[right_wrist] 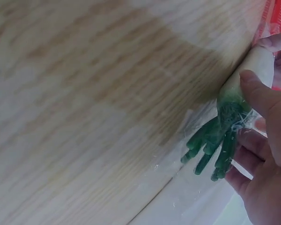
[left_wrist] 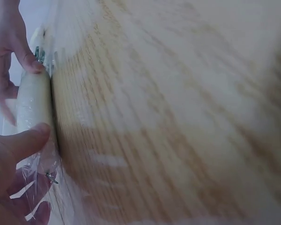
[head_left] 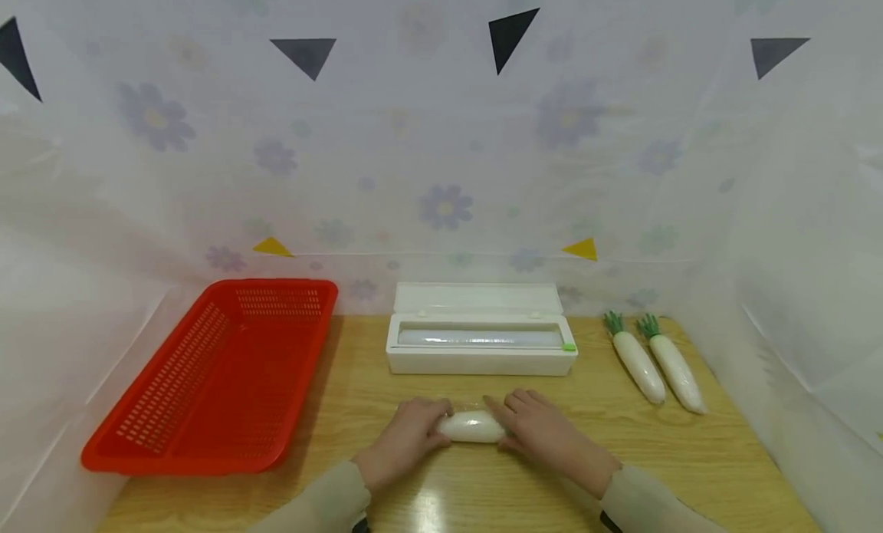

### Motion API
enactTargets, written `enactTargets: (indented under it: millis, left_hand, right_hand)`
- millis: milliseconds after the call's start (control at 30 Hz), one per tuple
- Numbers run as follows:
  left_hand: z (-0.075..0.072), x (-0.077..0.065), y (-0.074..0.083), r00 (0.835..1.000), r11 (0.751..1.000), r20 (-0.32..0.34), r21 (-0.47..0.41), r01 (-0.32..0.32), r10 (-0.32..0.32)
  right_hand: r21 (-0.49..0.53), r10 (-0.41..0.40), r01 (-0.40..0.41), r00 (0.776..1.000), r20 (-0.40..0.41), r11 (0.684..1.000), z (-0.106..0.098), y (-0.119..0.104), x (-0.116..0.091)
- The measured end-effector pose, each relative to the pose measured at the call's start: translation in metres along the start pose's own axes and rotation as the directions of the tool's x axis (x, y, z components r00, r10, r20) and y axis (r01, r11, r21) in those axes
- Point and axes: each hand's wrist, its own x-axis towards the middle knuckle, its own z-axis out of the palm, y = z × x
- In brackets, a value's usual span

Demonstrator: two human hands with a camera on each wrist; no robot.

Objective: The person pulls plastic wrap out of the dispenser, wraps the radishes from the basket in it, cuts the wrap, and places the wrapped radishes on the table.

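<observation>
Near the front of the table, a white radish (head_left: 472,426) lies crosswise between both hands. Clear plastic wrap (left_wrist: 42,176) clings around it and trails past its tip in the left wrist view. My left hand (head_left: 407,437) grips the tip end, thumb (left_wrist: 37,133) on the near side and fingers curled beyond. At the leafy end my right hand (head_left: 541,433) holds the radish, its thumb (right_wrist: 253,84) pressed on the body. Green leaf stalks (right_wrist: 218,143) stick out under the film in the right wrist view; the head view hides them behind the right hand.
Behind the hands stands a white wrap dispenser (head_left: 480,362), lid raised, with a roll of film (head_left: 479,338) inside. A red plastic basket (head_left: 186,465) stands at the left. Two more radishes (head_left: 640,366) lie at the back right. Patterned sheeting (head_left: 441,134) encloses the table.
</observation>
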Motion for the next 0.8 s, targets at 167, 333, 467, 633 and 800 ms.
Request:
enactTargets:
  millis: [167, 333, 467, 633, 800]
  left_hand:
    - [0.002, 0.001, -0.002, 1.000, 0.997, -0.024, 0.081, 0.006, -0.004]
    - [0.004, -0.001, -0.003, 0.999, 0.985, -0.045, 0.172, 0.018, -0.011]
    - [0.003, -0.001, -0.003, 0.999, 0.981, -0.042, 0.195, -0.005, 0.013]
    - [0.000, 0.004, -0.005, 0.999, 0.994, -0.032, 0.103, -0.021, 0.025]
    - [-0.004, 0.006, -0.005, 0.998, 0.998, -0.047, 0.024, -0.050, 0.052]
  right_hand:
    - [0.120, 0.050, -0.051, 0.999, 0.013, 0.991, 0.000, 0.005, 0.001]
    - [0.106, 0.020, -0.018, 1.000, -0.021, 0.994, -0.003, 0.011, 0.007]
    - [0.037, -0.013, 0.013, 1.000, 0.005, 0.999, -0.007, 0.011, 0.011]
    - [0.048, 0.041, -0.043, 0.998, 0.050, 0.998, -0.010, 0.010, 0.014]
    - [0.097, 0.067, -0.071, 0.997, 0.040, 0.993, -0.011, 0.013, 0.014]
